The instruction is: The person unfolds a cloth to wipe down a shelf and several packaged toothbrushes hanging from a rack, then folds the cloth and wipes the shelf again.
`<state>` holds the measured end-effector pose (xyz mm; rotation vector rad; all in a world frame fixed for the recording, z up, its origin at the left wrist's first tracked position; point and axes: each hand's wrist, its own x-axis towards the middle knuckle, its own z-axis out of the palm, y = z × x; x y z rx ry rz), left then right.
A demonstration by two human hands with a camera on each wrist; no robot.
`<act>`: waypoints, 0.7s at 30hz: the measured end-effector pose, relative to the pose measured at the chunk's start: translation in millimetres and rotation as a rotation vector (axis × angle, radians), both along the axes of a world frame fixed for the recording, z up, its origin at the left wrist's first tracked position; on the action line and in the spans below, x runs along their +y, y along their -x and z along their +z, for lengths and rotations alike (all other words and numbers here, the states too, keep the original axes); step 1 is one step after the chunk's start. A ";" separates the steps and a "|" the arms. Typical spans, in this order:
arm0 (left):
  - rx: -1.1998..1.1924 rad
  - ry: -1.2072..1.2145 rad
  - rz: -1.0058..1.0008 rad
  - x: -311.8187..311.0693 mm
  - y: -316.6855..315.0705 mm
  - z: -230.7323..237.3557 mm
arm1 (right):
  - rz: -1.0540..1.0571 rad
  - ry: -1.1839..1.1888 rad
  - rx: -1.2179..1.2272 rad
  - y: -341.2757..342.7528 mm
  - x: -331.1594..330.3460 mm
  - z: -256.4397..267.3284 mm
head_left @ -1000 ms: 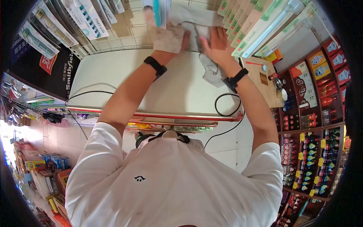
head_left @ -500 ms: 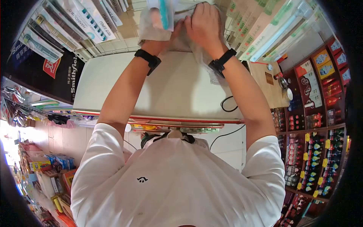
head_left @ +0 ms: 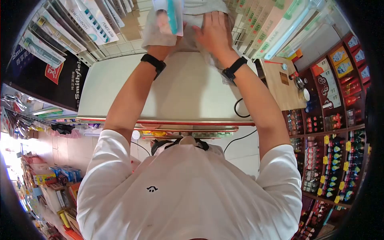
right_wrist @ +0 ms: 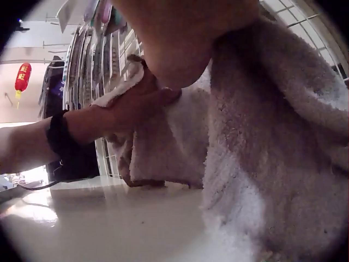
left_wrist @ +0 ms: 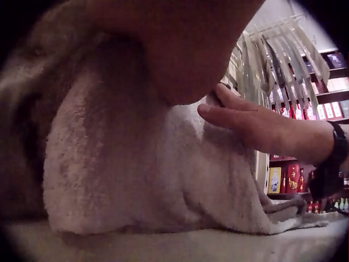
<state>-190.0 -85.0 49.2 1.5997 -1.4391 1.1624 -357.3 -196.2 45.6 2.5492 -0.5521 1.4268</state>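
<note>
Cloth point(head_left: 153, 37), grey and rumpled, is bunched at the back of the white shelf point(head_left: 180, 90), against the wire grid point(head_left: 108, 51); that is how I see it from above. The right hand point(head_left: 216, 34) lies on it with fingers straight, gripping nothing. The left forearm point(head_left: 132, 94) runs up to it behind a hanging brush pack point(head_left: 173, 18). A red strip point(head_left: 188, 122) edges the shelf, and a black cable point(head_left: 237, 108) loops near the right arm. More packs hang on both sides. To my left is a black box point(head_left: 60, 76) above pale floor tiles point(head_left: 52, 148); to my right, a wooden top point(head_left: 276, 90) and racks of bottles point(head_left: 332, 168).

From the left wrist, the cloth fills the middle, its lower edge touching the shelf, the right thumb along it.

From the right wrist, the left hand point(right_wrist: 139, 106) is against the cloth, a fold over its back; I can't tell whether its fingers grip. The shelf shines with glare, and a red lantern point(right_wrist: 22, 78) hangs beyond.
</note>
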 end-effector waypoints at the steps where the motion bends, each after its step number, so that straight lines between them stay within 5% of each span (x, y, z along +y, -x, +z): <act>1: -0.083 -0.003 0.010 4.3 1.7 -3.2 | -0.036 -0.012 0.026 3.6 4.9 -0.1; 3: -0.166 -0.007 0.015 5.5 4.2 -7.7 | -0.078 -0.026 0.052 9.3 6.7 -2.2; 5: 0.226 -0.157 -0.005 4.6 4.7 -13.1 | -0.149 0.032 0.147 13.4 5.6 -10.3; 6: 0.226 -0.155 -0.005 8.1 5.6 -8.6 | -0.149 0.034 0.147 16.2 7.7 -8.2; 8: -0.170 0.018 0.058 15.4 3.6 2.9 | -0.165 0.060 0.145 21.5 11.9 -3.9; 12: 0.057 -0.080 -0.173 19.7 0.4 28.2 | -0.136 0.103 0.185 16.5 9.3 17.6; 15: -0.112 -0.249 0.047 12.6 -5.1 36.6 | -0.181 0.126 0.180 0.1 7.3 30.4; 20: -0.294 -0.424 -0.084 7.9 -24.9 34.4 | -0.179 0.123 0.040 -11.0 10.4 48.1; 21: -0.280 -0.262 -0.324 1.0 -40.2 20.5 | -0.161 0.106 0.042 -13.0 13.2 49.3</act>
